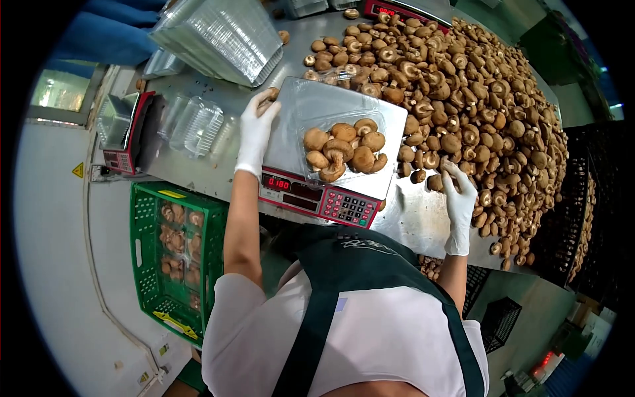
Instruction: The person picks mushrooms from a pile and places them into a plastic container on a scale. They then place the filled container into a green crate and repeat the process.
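Note:
A clear plastic tray [301,135] holding several brown mushrooms [338,151] rests on the steel plate of a scale [291,99], whose red display reads 0.180. My left hand [257,129], in a white glove, is at the plate's left edge with its fingers closed round a mushroom [272,93]. To the right of the scale, my right hand [459,205], also gloved, has its fingertips at a mushroom [435,183] on the near edge of a large mushroom pile [473,112]. The fingers there are curled, and whether they grip that mushroom is unclear.
Stacked clear trays [218,40] stand at the upper left, above loose empty trays [197,126] and a second scale [126,142]. A green crate [142,264] with packed mushroom trays sits below the table's left edge. Another scale [423,10] is at the top.

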Demonstrator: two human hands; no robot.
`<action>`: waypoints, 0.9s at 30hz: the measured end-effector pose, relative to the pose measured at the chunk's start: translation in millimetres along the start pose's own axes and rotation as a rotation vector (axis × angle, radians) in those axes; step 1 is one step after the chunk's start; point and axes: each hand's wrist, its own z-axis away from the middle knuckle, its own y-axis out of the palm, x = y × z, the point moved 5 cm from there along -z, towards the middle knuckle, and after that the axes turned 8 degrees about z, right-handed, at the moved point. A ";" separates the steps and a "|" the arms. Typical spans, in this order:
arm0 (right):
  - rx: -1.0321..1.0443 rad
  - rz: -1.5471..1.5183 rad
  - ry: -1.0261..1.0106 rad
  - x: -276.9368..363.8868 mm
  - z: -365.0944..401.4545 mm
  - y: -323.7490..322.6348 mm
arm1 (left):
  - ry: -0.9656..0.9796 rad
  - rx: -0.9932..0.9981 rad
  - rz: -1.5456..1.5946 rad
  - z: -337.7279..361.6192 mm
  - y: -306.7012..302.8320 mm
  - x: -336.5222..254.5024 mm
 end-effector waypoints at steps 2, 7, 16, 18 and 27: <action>-0.018 -0.040 0.007 -14.7 3.9 -3.6 | -0.040 0.023 0.010 -16.5 7.5 4.9; 0.035 -0.074 0.059 -29.1 9.0 -4.6 | -0.201 0.062 -0.024 -34.0 28.3 19.0; 0.208 -0.155 0.015 10.8 6.3 14.8 | 0.067 0.121 0.442 26.1 16.6 -39.7; 0.258 -0.210 -0.010 28.4 3.6 23.8 | 0.084 0.275 -0.050 64.4 11.8 -40.9; 0.567 -0.078 0.007 57.9 -4.3 79.9 | -0.424 0.196 0.009 141.1 18.6 29.8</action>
